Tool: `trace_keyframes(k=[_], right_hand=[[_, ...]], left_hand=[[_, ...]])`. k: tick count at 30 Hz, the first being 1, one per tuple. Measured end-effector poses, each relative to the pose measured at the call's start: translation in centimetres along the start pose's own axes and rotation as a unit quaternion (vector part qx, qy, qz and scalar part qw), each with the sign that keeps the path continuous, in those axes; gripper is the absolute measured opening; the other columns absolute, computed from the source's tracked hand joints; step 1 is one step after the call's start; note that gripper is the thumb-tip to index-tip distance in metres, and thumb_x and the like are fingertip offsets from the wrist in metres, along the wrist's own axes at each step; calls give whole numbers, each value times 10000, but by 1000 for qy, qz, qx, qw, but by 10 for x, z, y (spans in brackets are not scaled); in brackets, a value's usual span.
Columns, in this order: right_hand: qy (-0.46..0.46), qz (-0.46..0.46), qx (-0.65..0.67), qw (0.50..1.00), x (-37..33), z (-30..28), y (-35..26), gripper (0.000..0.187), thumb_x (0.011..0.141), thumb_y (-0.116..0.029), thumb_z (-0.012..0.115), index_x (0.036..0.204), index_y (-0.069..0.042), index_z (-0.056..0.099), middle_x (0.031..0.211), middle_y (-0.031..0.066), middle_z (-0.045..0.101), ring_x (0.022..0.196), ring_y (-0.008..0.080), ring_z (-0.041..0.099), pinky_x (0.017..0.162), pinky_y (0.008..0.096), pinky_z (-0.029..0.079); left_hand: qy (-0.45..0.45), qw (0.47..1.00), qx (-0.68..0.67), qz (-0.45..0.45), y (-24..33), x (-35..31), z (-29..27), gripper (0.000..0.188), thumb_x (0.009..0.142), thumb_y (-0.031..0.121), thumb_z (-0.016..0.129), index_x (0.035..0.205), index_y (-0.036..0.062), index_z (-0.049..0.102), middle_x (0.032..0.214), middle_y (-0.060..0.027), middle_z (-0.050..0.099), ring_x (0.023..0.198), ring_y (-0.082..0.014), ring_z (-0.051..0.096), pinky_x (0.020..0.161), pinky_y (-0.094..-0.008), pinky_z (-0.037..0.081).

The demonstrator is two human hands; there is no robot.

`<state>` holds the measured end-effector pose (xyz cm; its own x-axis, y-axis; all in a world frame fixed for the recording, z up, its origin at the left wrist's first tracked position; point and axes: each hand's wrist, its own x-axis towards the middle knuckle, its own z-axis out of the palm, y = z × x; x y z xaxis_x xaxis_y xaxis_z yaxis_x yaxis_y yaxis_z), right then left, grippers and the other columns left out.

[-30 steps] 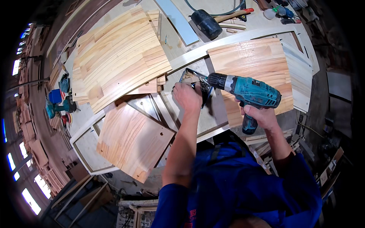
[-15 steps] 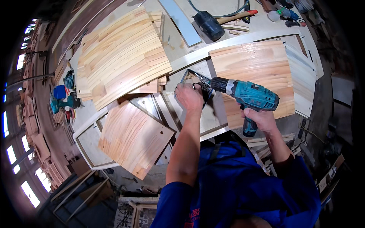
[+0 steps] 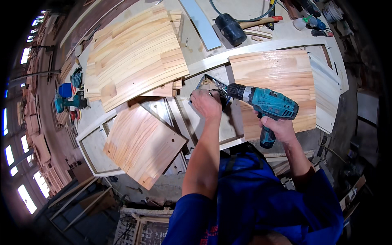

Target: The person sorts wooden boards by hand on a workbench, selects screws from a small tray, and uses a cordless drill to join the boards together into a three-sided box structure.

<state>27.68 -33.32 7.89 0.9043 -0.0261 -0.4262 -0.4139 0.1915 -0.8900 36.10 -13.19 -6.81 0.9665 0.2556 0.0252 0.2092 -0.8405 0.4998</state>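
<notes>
My right hand (image 3: 279, 127) is wrapped round the grip of a teal and black cordless drill (image 3: 274, 104), held over a wooden panel (image 3: 277, 69) with its chuck pointing left. The drill's front end reaches the edge of a small dark open box (image 3: 209, 77) holding loose bits and small hardware. At that box's near left side is my left hand (image 3: 207, 103), fingers curled in at its rim. Whatever those fingertips pinch is hidden by the hand and the clutter.
Left of the box lie a large pale wooden panel (image 3: 134, 57) and a smaller holed panel (image 3: 143, 145) overhanging the bench's near edge. A black mallet (image 3: 230, 30) and a blue-grey strip (image 3: 200, 24) lie at the back. Another teal power tool (image 3: 67, 102) rests far left.
The view has shifted slightly, so the boards and bench sit a little differently. Both hands and the drill keep nearly the same places around the box.
</notes>
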Motion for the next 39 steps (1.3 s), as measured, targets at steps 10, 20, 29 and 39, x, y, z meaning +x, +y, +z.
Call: trace_keyframes(k=[10,20,29,39], right_hand=[[9,1,26,1000,0,-4,4,367,818,-78,677,1176,-14,623,1033,106,677,775,148,624,692,301,542],[3,13,39,999,-7,-10,13,360,829,-44,661,1185,-19,617,1039,105,677,784,145,624,694,295,541],[-9,31,10,999,-4,-10,20,357,847,-72,679,1198,-41,620,1046,87,676,787,134,623,703,290,536],[-4,31,-9,999,1,-2,20,371,850,-102,698,1209,-52,618,1047,78,680,817,130,628,712,289,541]], left_hand=[[15,1000,8,-12,4,-4,5,206,684,125,750,824,28,634,1020,-159,550,1028,-362,508,887,-453,408],[34,999,-36,13,-8,-5,13,140,745,88,669,862,47,605,1052,-127,550,1042,-334,498,877,-444,386],[49,992,-22,112,0,-4,4,66,720,41,650,734,47,585,931,-147,577,926,-361,553,765,-463,438],[46,978,-181,-89,-7,9,4,96,790,33,636,797,-17,554,811,-152,581,775,-344,581,732,-435,478]])
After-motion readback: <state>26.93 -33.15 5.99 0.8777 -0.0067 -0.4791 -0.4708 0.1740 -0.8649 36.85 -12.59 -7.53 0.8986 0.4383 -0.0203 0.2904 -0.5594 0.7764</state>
